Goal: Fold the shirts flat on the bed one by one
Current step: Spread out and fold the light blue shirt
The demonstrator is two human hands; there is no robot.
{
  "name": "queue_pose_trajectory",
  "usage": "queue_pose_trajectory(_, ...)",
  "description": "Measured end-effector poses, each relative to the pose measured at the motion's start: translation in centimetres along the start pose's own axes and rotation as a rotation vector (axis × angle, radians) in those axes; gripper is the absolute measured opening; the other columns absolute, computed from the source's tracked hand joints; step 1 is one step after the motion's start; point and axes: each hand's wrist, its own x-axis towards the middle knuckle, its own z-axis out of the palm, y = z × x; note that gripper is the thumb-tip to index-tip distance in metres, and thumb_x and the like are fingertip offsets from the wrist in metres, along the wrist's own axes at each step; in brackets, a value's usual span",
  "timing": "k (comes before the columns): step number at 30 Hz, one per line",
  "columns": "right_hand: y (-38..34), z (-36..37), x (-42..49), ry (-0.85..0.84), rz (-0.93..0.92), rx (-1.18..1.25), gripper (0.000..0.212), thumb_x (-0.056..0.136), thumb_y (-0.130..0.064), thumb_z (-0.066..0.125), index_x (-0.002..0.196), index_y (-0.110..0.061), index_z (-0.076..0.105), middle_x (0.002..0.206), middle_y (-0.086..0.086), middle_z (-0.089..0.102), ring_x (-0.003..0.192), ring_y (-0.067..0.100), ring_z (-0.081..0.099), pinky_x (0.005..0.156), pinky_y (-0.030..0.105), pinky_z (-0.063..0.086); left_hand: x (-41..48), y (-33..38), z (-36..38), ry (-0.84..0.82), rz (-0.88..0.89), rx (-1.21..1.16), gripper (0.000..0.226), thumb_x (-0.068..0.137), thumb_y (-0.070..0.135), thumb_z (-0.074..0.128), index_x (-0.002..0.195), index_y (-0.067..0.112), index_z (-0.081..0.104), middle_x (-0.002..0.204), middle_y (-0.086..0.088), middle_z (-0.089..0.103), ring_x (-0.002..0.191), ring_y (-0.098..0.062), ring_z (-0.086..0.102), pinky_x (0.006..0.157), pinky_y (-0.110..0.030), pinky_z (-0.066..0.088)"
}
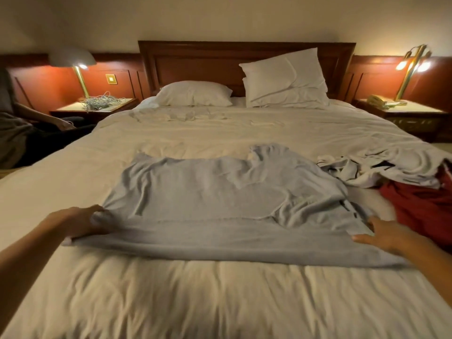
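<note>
Nearest, the white cover of the bed [220,302] is seen rumpled. The grey shirt [220,196] is spread across the bed's middle. Its near hem is drawn taut, apparently for smoothing. The left corner is bunched in the curled left hand [80,222]. The right hand [386,234] is laid on the right edge; pinching or pressing cannot be told. Further right, other garments [403,182] are heaped, presumably awaiting folding.

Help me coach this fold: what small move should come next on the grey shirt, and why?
Probably tug the near hem taut, then smooth outward. The left hand grips one near corner of the grey shirt, the right hand rests on the other, yet the shirt's far right part lies bunched.
</note>
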Motion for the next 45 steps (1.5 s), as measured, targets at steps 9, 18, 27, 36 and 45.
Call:
queue_pose_trajectory(9, -8.9, 4.4, -2.0, 0.450, -0.266, -0.067, 0.067, 0.095, -0.064, 0.042, 0.154, -0.037, 0.025, 0.161, 0.005, 0.023, 0.145, 0.031, 0.025, 0.115, 0.048, 0.025, 1.0, 0.8, 2.6, 0.224, -0.129, -0.595, 0.064, 0.074, 0.053, 0.082, 0.114, 0.015, 0.049, 0.120, -0.022, 0.060, 0.105, -0.039, 0.056, 0.082, -0.040, 0.044)
queue_pose_trajectory(18, -17.6, 9.4, 1.6, 0.513, -0.553, 0.096, 0.047, 0.093, -0.061, 0.050, 0.131, -0.035, 0.062, 0.150, 0.002, 0.047, 0.145, 0.027, 0.031, 0.115, 0.042, 0.019, 2.5, 0.7, 0.9, 0.271, -0.160, 0.112, 0.083, 0.074, 0.076, 0.064, 0.141, 0.033, 0.040, 0.137, -0.013, 0.047, 0.123, -0.036, 0.046, 0.102, -0.044, 0.037)
queue_pose_trajectory(27, -18.7, 7.5, 2.5, 0.563, -0.904, 0.138, 0.042, 0.093, -0.064, 0.046, 0.076, -0.026, 0.050, 0.078, -0.009, 0.058, 0.082, 0.016, 0.056, 0.080, 0.027, 0.031, 4.4, 4.7, 6.4, 0.409, 0.578, -0.080, 0.054, 0.083, 0.080, 0.032, 0.067, 0.030, 0.047, 0.071, 0.010, 0.060, 0.079, -0.017, 0.062, 0.071, -0.035, 0.037)
queue_pose_trajectory(36, -20.2, 6.1, 5.5, 0.486, -0.823, 0.149, 0.035, 0.098, -0.050, 0.050, 0.076, -0.026, 0.040, 0.078, -0.007, 0.053, 0.080, 0.018, 0.052, 0.073, 0.034, 0.031, 8.3, 4.2, 4.4, 0.584, 0.633, -0.195, 0.040, 0.096, 0.060, 0.051, 0.071, 0.029, 0.050, 0.071, 0.011, 0.054, 0.071, -0.017, 0.058, 0.064, -0.033, 0.041)
queue_pose_trajectory(45, -19.3, 7.1, 6.4, 0.513, -0.820, 0.110, 0.058, 0.091, -0.076, 0.021, 0.075, -0.029, 0.050, 0.080, -0.007, 0.056, 0.081, 0.016, 0.055, 0.078, 0.033, 0.033, 9.1, 3.5, 5.7, 0.480, 0.555, -0.056, 0.041, 0.094, 0.064, 0.040, 0.079, 0.030, 0.057, 0.084, 0.007, 0.066, 0.089, -0.021, 0.064, 0.079, -0.034, 0.043)
